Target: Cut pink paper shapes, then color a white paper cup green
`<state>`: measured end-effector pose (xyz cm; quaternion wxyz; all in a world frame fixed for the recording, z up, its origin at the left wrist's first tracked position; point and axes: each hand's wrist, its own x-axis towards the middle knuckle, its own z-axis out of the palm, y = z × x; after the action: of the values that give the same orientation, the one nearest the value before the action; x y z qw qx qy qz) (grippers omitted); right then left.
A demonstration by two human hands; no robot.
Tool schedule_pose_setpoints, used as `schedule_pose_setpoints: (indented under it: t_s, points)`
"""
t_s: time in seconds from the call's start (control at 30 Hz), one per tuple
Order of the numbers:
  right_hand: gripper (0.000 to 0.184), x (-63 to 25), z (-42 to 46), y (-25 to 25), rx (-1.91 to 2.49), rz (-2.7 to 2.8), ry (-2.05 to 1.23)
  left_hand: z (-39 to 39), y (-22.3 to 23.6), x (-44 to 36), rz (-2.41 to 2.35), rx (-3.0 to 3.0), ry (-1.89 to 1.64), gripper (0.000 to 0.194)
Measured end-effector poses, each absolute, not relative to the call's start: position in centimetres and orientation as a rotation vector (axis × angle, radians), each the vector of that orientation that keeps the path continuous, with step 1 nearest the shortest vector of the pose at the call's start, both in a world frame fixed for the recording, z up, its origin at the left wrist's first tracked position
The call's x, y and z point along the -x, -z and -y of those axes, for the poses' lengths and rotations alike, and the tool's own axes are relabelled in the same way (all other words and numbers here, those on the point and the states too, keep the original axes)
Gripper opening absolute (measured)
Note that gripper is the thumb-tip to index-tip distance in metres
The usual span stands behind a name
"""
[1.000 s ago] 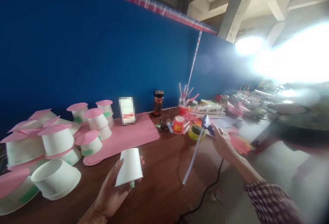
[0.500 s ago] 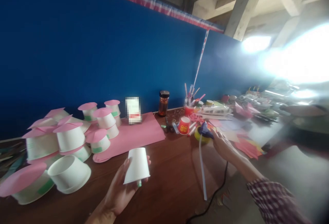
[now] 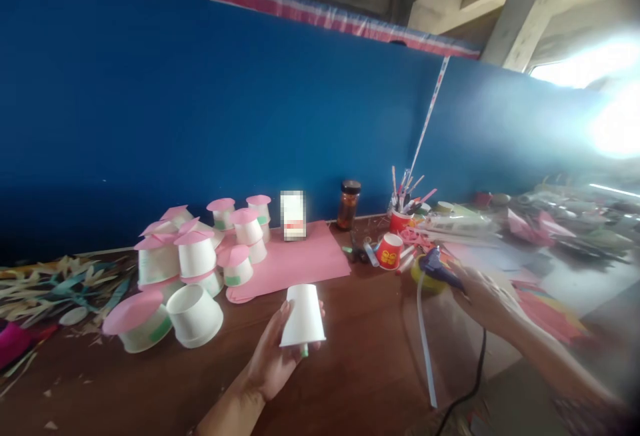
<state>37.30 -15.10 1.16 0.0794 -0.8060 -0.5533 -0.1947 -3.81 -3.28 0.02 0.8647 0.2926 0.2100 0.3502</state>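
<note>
My left hand (image 3: 277, 349) is closed around a white paper cup (image 3: 303, 316), held upside down with its wide rim toward me. A small green bit shows below the rim; I cannot make out what it is. On the right, my right hand (image 3: 480, 296), smeared by motion, has its fingers at the handle of a dark blue glue gun (image 3: 436, 264). The gun sits over a yellow roll (image 3: 425, 283). From there a long whitish strip (image 3: 427, 356) runs toward me. The black cord (image 3: 473, 383) trails down to the front.
Several white cups with pink paper tops (image 3: 197, 253) are stacked at left, beside an uncovered white cup (image 3: 195, 316). Pink paper (image 3: 310, 263) lies behind my left hand. Farther right are a brown jar (image 3: 349, 206), a red cup (image 3: 390, 251) and a pen holder (image 3: 401, 221).
The view has swung left, so the things sit farther right in the picture. My left hand still holds the cup. My right hand stays by the glue gun, now more blurred.
</note>
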Motion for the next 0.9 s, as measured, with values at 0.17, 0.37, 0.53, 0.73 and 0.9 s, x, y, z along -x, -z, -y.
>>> schedule_pose_setpoints:
  t_s: [0.17,0.37,0.53,0.73,0.9]
  points:
    - [0.037,-32.2,15.1,-4.9,2.417,1.584,0.73,3.3,-0.2,3.8,-0.414,-0.658,-0.757,0.041]
    - [0.033,-20.3,13.6,-7.5,1.88,1.714,0.344,3.4,-0.2,3.8,-0.42,-0.617,-0.804,0.039]
    - [0.033,-12.3,10.3,-4.7,1.559,1.759,-0.216,3.1,-0.3,3.7,-0.362,-0.508,-0.91,0.047]
    - [0.024,-9.2,6.2,-0.9,1.33,1.438,-0.792,2.4,-0.3,3.8,-0.286,-0.435,-0.956,0.049]
    - [0.031,-8.8,4.9,0.2,1.219,1.01,-1.222,2.1,0.2,3.7,-0.323,-0.385,-0.932,0.045]
